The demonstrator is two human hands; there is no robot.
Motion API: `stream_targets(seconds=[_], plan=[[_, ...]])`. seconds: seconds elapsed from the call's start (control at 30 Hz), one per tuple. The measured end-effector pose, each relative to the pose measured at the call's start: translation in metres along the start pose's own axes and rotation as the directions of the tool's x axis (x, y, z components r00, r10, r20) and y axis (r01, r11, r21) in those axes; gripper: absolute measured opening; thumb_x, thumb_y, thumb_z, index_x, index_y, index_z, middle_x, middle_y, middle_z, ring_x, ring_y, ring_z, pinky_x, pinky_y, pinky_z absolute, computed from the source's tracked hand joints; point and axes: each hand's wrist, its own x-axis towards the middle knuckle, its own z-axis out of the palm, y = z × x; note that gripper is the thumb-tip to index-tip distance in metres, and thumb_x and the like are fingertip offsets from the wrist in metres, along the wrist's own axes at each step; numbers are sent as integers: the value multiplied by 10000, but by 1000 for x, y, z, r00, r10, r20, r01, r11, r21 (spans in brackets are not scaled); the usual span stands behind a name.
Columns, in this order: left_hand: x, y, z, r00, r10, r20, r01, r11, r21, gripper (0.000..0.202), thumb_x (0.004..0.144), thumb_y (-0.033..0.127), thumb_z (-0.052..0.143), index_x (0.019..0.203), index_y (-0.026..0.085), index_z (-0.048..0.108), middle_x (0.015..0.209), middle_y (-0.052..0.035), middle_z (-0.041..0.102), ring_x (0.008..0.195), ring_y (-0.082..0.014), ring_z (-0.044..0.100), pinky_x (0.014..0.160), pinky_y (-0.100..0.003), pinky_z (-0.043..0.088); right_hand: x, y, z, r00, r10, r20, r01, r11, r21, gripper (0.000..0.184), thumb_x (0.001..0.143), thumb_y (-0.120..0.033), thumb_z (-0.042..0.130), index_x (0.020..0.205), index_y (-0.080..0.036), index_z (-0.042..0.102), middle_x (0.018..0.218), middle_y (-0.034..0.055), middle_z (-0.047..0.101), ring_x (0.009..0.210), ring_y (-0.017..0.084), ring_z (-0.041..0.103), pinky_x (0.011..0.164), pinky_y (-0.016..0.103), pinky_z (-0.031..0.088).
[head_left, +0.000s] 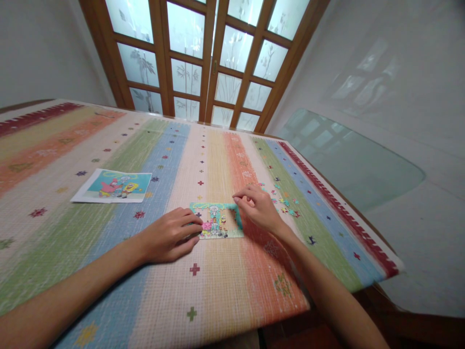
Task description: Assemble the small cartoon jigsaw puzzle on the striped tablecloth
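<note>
"What's nearest?"
"Bare striped tablecloth [222, 286], from the front edge up to the left hand [173, 235]. Its fingers lie loosely apart, touching the left end of the jigsaw puzzle [214, 219]."
"Inside the puzzle's border?"
"Joined pieces, and cloth showing through gaps. The right hand [258, 206] is over the upper right corner; I can't tell whether it pinches anything."
"Beyond?"
"Loose puzzle pieces [291, 212] right, a cartoon print [121, 186] left, then glazed doors [207, 63]."
</note>
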Motion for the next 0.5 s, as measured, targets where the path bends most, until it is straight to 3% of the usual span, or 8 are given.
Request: stream_targets(seconds=[0.3,0.5], plan=[[1,1,-2,1000,-3,9,3,1000,7,202,1011,183,522,1143,170,674,1076,-95,746,970,-237,681,890,-426,560,5,40,-36,975,163,-152,-158,986,46,231,870,-405,639,810,-214,756,783,49,727,687,185,585,687,326,458],[2,2,-3,1000,6,-2,-6,1000,9,205,1006,177,518,1127,158,683,1066,-97,747,948,-237,683,866,-426,563,-5,64,-38,952,252,-171,-245,967,63,274,830,-435,629,802,-201,768,781,69,735,661,191,589,669,338,464]])
